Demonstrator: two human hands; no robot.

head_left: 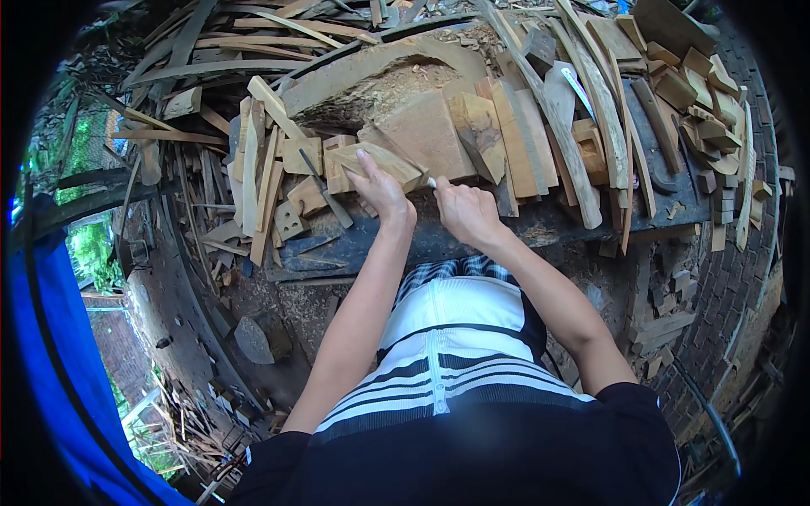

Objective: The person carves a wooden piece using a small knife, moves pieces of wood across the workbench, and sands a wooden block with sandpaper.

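Where left grip rests, block juts rightward.

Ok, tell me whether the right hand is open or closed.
Closed: the right hand is curled into a fist, a white tip showing at its left.

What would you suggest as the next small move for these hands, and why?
I'd probably steady the wooden block more firmly with the left hand, because the right hand grips a slim object whose white part shows close to the block's right end.
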